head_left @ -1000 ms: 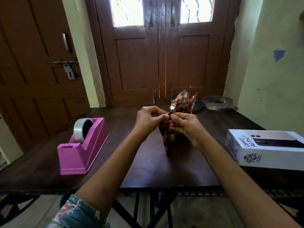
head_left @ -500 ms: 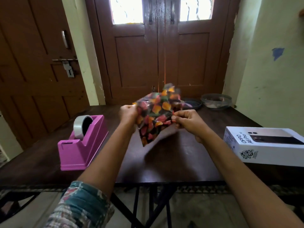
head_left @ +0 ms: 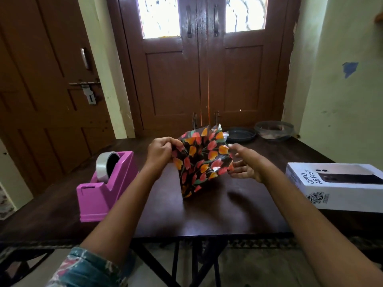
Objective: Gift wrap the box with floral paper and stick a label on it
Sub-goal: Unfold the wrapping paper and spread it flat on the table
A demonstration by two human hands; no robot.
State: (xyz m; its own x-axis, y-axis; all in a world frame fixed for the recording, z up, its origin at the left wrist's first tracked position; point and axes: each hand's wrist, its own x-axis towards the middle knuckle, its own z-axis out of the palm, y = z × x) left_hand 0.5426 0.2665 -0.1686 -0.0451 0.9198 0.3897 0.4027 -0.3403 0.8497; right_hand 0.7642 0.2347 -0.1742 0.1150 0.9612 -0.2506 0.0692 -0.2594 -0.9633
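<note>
Head view: floral paper (head_left: 202,162) between tape dispenser (head_left: 99,193) and box (head_left: 339,189)

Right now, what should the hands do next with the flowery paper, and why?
Probably spread it flat on the table: the floral paper is half folded in the air, left hand gripping one edge, right hand open by the other, and the box sits unwrapped.

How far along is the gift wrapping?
Barely started. The box sits unwrapped on the table, the tape untouched. The left hand grips the half-folded floral paper; the right hand is open at its other edge. Wrapping, taping and labelling all remain.
</note>
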